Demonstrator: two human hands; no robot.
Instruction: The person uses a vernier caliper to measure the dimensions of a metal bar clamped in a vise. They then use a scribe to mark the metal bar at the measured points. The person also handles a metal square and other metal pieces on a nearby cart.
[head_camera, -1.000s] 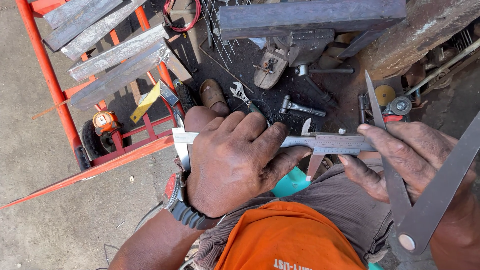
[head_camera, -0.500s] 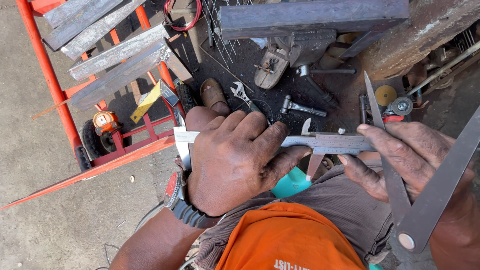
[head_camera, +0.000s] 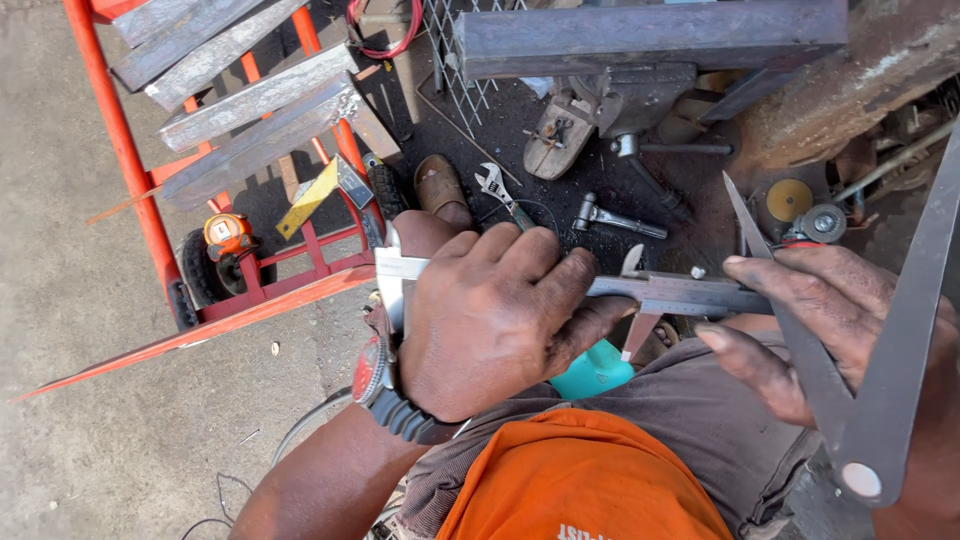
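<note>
a steel vernier caliper (head_camera: 680, 293) is held level above the lap, between the two hands. the left hand (head_camera: 495, 320) is closed over the left part of the caliper, with the fingers wrapped around the beam, so the middle of the tool is hidden under it; the fixed end of the caliper is seen just left of the knuckles. a wristwatch with a red face (head_camera: 378, 385) is worn on the left wrist. the right hand (head_camera: 820, 320) is placed at the right end of the beam, where the forefinger is laid on the top edge and the thumb is kept just below it; in the same hand a large steel divider (head_camera: 870, 400) is also gripped, with its two flat legs spread upward and its pivot near the bottom right corner. a turquoise object (head_camera: 592, 368) is partly seen under the left hand, on the grey trousers (head_camera: 690, 420). below it an orange shirt (head_camera: 580, 485) is visible. on the dark ground ahead, an adjustable wrench (head_camera: 498, 190), a small hammer (head_camera: 615, 218) and a bench vise (head_camera: 600, 110) are lying near each other. to the left, an orange metal frame (head_camera: 130, 170) with grey steel strips (head_camera: 250, 110) laid on it is standing on the concrete floor (head_camera: 70, 380), and an orange tape measure (head_camera: 228, 235) is found inside the frame.
</note>
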